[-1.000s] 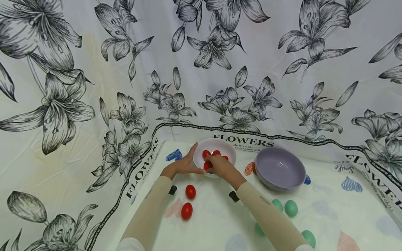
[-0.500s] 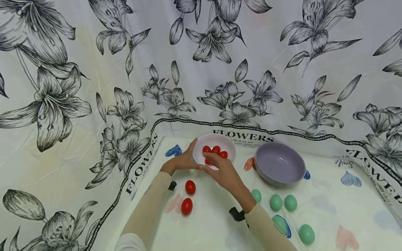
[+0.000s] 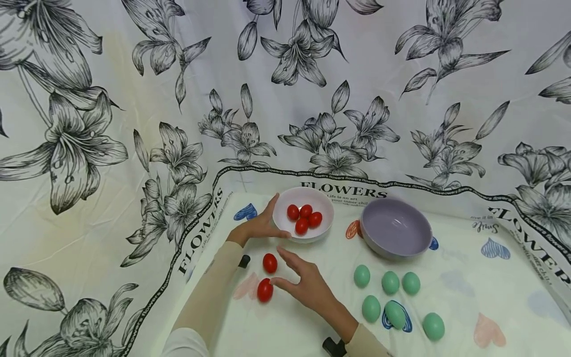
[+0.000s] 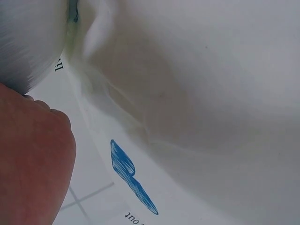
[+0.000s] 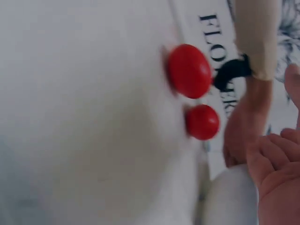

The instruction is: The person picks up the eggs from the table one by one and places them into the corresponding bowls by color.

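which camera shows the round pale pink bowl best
The head view: there the round pale pink bowl shows its inside, nearly all its rim and four glossy red eggs in it. The left wrist view has only a piece of its outer wall, top left; the right wrist view, only a piece at the bottom.

Draped-off spot, room type unclear: white fabric printed with black lilies (image 3: 236, 29) hanging behind pale heart-printed table covering (image 3: 272, 329).

four eggs (image 3: 301, 226) in bowl (image 3: 325, 207), second bowl (image 3: 396, 232) right
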Demonstrator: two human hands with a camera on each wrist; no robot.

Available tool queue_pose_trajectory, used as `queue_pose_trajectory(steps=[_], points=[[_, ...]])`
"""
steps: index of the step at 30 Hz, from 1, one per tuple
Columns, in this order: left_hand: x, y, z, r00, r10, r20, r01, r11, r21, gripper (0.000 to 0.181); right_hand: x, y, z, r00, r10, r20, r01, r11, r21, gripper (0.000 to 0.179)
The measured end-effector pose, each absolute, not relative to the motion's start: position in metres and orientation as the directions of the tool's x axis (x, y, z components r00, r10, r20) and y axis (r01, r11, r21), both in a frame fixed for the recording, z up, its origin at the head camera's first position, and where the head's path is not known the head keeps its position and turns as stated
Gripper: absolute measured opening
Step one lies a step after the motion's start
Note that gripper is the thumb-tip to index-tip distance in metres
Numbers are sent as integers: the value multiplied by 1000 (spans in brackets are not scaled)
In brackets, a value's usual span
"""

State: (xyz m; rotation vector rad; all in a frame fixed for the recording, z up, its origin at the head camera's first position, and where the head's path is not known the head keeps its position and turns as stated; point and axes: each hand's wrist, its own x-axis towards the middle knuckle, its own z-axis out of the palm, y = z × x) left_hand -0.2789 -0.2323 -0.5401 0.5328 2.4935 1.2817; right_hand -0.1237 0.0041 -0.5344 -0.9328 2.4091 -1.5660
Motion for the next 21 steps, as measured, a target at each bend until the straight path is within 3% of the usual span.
queue_pose_trajectory(steps=[7, 21], points=[[-276, -230, -538, -899, 427, -97, 181, 564, 806, 143, -113, -5, -567, -777, -624, 78, -389, 380, -839, 78], [-277, -231, -539, -896, 432, -99, 181, 560, 808, 144, -105, -25, -581, -795, -601, 81, -444, 485, -754, 64]])
